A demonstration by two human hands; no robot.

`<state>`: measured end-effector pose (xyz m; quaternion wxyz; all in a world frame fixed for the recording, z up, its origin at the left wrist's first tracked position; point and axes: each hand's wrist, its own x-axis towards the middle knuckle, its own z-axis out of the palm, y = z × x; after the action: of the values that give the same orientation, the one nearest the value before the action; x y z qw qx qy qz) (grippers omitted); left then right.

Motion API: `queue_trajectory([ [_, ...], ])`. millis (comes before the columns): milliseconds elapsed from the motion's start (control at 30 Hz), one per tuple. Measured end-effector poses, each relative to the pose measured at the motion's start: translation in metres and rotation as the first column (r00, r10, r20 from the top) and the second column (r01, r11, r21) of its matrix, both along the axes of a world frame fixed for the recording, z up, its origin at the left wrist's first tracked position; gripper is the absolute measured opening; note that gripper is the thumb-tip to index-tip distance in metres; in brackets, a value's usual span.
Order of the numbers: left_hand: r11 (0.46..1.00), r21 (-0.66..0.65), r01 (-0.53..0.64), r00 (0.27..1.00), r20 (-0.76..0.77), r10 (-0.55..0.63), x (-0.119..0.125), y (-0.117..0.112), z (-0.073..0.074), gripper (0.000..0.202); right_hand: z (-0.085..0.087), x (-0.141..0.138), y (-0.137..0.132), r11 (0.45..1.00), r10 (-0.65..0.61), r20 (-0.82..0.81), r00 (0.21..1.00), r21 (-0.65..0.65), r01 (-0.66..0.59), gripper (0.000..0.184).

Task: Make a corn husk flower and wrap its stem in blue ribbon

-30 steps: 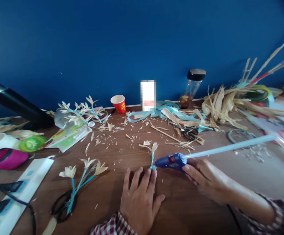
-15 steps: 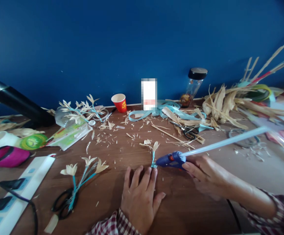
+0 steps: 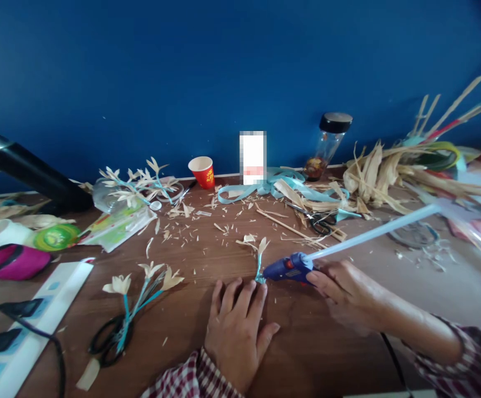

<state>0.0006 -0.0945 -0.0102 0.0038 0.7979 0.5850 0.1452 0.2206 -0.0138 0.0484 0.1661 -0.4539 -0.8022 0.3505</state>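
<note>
My right hand (image 3: 342, 296) grips a blue hot glue gun (image 3: 289, 267), with a long pale glue stick (image 3: 375, 232) jutting from its back. The gun's nozzle meets the lower end of a small flower (image 3: 260, 257) that has a blue-wrapped stem and pale husk petals. My left hand (image 3: 240, 326) lies flat on the table, fingers spread, its fingertips at the foot of that stem. Left of it, several finished-looking husk flowers (image 3: 125, 315) with blue stems rest across black-handled scissors (image 3: 103, 342).
A white power strip (image 3: 43, 323) with black plugs lies at left. Along the blue wall stand a red paper cup (image 3: 203, 174) and a glass bottle (image 3: 325, 149). Blue ribbon (image 3: 240, 193), another pair of scissors (image 3: 321, 224), corn husks (image 3: 369, 171) and scraps are spread across the back.
Almost nothing differs. The view has shifted very slightly, and the glue gun stays at the foot of the flower stem while my left hand keeps its place.
</note>
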Motion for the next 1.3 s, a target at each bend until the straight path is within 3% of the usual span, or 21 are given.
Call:
queue_trajectory([
  [233,0.999,-0.035,-0.016,1.0,-0.004,0.016,0.0,-0.002,0.002,0.048,0.011,-0.002,0.002,0.998,0.028,0.007,1.0,-0.063,-0.027,0.032],
  [600,1.0,-0.017,0.001,1.0,-0.016,-0.001,0.001,0.0,0.0,0.048,0.001,-0.002,0.0,0.999,-0.039,0.024,0.999,0.022,0.039,0.029],
  [833,1.0,-0.009,0.002,1.0,-0.01,-0.002,0.001,0.0,0.001,0.048,0.002,-0.002,0.003,1.0,0.006,0.006,1.0,-0.022,-0.006,0.028],
  [1067,1.0,-0.028,0.0,1.0,0.003,0.0,0.001,-0.001,0.0,0.047,-0.006,0.011,0.002,0.967,-0.071,0.0,0.997,-0.245,0.069,0.046],
  [1300,0.999,-0.046,0.0,1.0,0.015,0.0,0.001,-0.001,0.0,0.048,0.004,0.001,0.004,0.991,-0.022,0.061,0.998,-0.131,0.03,0.04],
])
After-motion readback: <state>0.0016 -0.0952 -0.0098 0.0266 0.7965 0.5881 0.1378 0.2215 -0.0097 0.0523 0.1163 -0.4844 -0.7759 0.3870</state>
